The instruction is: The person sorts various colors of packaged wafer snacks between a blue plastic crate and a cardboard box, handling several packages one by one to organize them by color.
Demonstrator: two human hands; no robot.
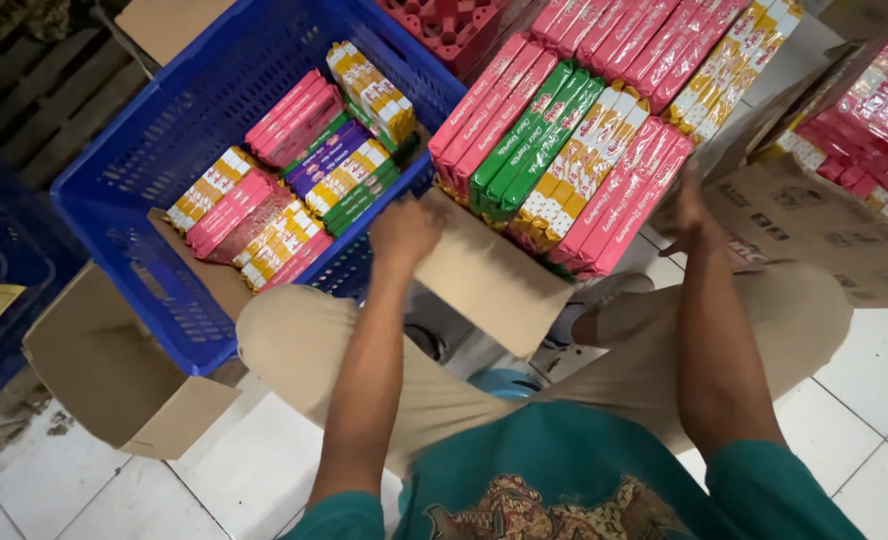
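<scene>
My left hand (404, 232) grips the near left edge of an open cardboard box (489, 280) whose front flap hangs down toward my knees. My right hand (691, 212) presses against the box's right side. The box is packed with long flat snack packs (574, 150) in pink, green and yellow, standing in rows. To the left, a blue plastic crate (164, 150) holds more of these packs (294, 175) in pink, yellow, purple and green. I am seated with my knees under the box.
A cardboard sheet (114, 370) lines the crate and sticks out at its near corner. A second open carton (844, 200) with pink packs is at the right. A red plastic crate (449, 25) stands behind. The floor is white tile (874, 390).
</scene>
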